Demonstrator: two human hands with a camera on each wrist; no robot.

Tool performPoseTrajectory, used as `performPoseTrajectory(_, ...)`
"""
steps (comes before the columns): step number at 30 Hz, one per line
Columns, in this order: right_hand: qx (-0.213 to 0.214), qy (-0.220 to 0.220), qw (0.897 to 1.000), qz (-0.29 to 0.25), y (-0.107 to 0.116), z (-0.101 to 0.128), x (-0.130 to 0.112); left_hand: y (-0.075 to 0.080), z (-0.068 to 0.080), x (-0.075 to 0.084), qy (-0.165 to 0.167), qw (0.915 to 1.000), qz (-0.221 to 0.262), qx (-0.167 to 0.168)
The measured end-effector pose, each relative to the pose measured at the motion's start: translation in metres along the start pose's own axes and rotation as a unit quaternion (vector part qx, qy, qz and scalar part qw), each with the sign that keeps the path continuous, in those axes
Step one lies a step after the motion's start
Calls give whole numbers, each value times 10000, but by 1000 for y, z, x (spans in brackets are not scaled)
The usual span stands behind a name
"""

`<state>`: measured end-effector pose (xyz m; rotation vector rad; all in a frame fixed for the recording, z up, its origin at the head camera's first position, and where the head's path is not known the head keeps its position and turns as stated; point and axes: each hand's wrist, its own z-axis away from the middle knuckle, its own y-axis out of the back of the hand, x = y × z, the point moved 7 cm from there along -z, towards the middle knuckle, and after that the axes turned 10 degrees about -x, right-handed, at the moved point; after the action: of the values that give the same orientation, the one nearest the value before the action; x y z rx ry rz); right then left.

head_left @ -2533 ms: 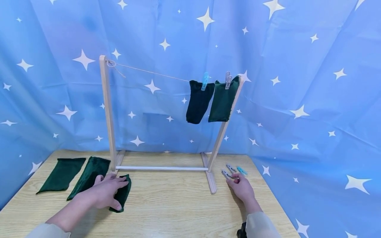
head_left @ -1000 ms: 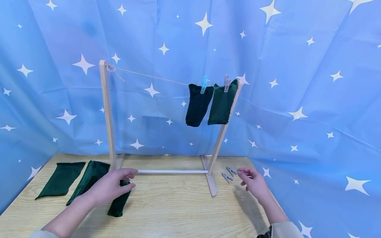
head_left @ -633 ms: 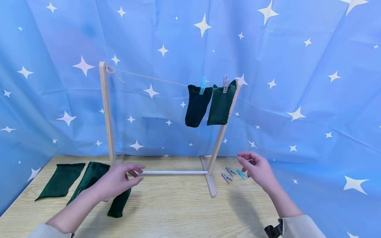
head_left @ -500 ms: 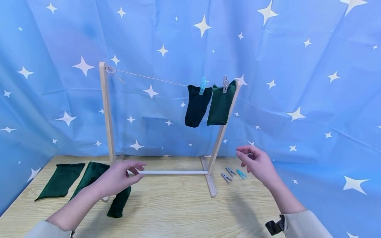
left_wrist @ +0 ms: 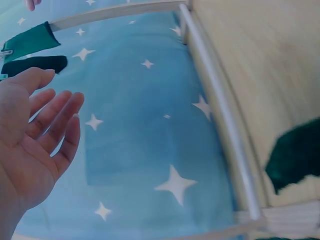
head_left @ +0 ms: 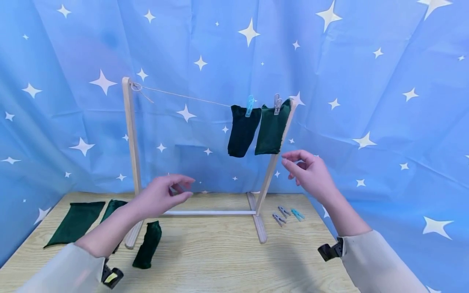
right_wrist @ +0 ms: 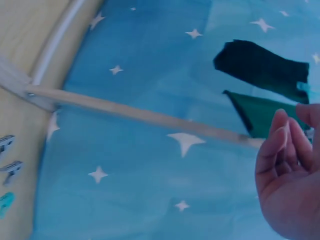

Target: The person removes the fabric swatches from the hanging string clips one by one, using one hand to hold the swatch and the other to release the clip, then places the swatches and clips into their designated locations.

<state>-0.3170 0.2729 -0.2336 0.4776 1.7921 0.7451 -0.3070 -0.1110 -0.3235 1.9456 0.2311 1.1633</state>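
Note:
My left hand (head_left: 165,195) is raised above the table in front of the wooden drying stand, its fingers loosely bent and holding nothing. In the left wrist view the same palm (left_wrist: 30,160) is bare. My right hand (head_left: 307,171) hovers by the stand's right post (head_left: 270,175), below the hanging cloths and touching none of them; its palm (right_wrist: 295,200) looks bare in the right wrist view. From the string hang a dark green cloth (head_left: 243,132) under a blue clothespin (head_left: 249,106) and a green cloth (head_left: 270,132) under a grey clothespin (head_left: 277,105).
On the table (head_left: 220,256), two grey clothespins (head_left: 279,219) and a blue clothespin (head_left: 297,214) lie right of the stand. At the left are a flat green cloth (head_left: 75,221), another green cloth (head_left: 113,207) partly behind my forearm, and a narrow folded one (head_left: 148,245).
My left hand has lifted off the folded cloth and moved right and up. My right hand has left the clothespins on the table, rising towards the hanging cloths.

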Motion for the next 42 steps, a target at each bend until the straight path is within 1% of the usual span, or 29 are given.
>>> performPoseTrajectory(5, 18, 127, 9999, 0, 3, -17, -27, 9, -29, 18, 22, 9998, 134, 113)
performPoseTrajectory(10, 82, 425, 9991, 27, 4, -31, -55, 18, -57, 38, -27, 9989, 363, 289)
performPoseTrajectory(12, 101, 542, 9985, 42, 4, -37, -65, 22, -67, 45, 4, 9981, 479, 376)
performPoseTrajectory(16, 233, 688, 9974, 35, 6, -47, -83, 29, -87, 57, 46, 9959, 745, 518)
performPoseTrajectory(20, 359, 775, 9963, -4, 8, -57, -99, 35, -103, 65, 56, 9927, 996, 680)
performPoseTrajectory(26, 432, 1006, 9936, -294, 5, -70, -120, 41, -121, 72, 156, 9843, 1516, 885)
performPoseTrajectory(30, 436, 1048, 9931, -282, -1, -80, -130, 44, -131, 75, 202, 9819, 1522, 1112)
performPoseTrajectory(32, 402, 951, 9945, -196, -5, -86, -133, 46, -135, 75, 237, 9809, 1493, 1224)
performPoseTrajectory(36, 228, 591, 9980, -59, -10, -97, -134, 47, -142, 74, 341, 9773, 1596, 1353)
performPoseTrajectory(42, 87, 265, 9996, 67, -14, -108, -129, 47, -152, 73, 481, 9723, 1804, 1409)
